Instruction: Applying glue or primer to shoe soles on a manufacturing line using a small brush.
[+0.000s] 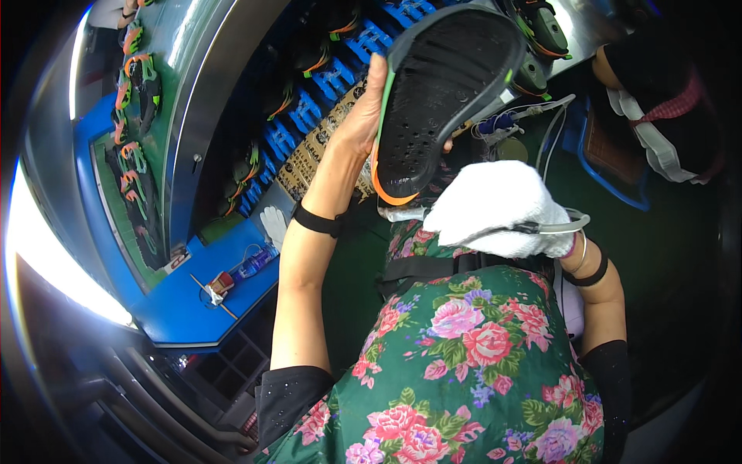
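My left hand [362,116] grips a black shoe sole [433,93] with green and orange edging, raised in front of me. Its thumb lies along the sole's left edge, and the other fingers are mostly hidden behind it. Just below the sole's lower end is my right hand [502,210], covered by a white cloth glove and curled. A grey tube [560,226] runs along the glove near the wrist. Beside the glove's left end lies a pale, shiny piece [402,214]; whether the hand holds it cannot be made out. The glove hides the right fingers.
Blue racks [305,108] with black, orange-edged shoe parts stand ahead. A green conveyor [147,224] carrying shoe parts passes through a metal housing [202,77] at left. The blue table [182,313] holds a white glove [273,226] and bottle [253,263]. Another person [657,93] is at far right.
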`<state>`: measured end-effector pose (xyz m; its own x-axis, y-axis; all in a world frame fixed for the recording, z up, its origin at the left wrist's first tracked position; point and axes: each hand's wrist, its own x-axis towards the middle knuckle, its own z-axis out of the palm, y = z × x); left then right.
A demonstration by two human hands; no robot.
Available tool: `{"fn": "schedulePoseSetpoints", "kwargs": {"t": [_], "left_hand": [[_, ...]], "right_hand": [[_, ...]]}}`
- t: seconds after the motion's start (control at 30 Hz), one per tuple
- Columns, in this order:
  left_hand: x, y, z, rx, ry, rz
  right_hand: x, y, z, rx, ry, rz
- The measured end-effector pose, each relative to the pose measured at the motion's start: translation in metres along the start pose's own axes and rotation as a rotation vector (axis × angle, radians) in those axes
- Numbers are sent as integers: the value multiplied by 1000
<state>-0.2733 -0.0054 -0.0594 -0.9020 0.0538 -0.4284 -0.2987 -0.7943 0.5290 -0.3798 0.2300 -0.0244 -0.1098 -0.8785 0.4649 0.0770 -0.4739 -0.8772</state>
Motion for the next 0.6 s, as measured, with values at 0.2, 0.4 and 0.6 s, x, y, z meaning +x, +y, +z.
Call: {"fn": "schedulePoseSetpoints", "kwargs": {"t": [0.2, 0.4, 0.6], "left_hand": [[10, 1, 8, 302, 219, -107], [-2, -1, 0, 168, 288, -167], [-19, -26, -24, -290, 310, -89]], "right_hand": [[1, 7, -2, -477, -151, -98], [13, 17, -6, -270, 56, -75], [10, 7, -10, 79, 459, 321]]}}
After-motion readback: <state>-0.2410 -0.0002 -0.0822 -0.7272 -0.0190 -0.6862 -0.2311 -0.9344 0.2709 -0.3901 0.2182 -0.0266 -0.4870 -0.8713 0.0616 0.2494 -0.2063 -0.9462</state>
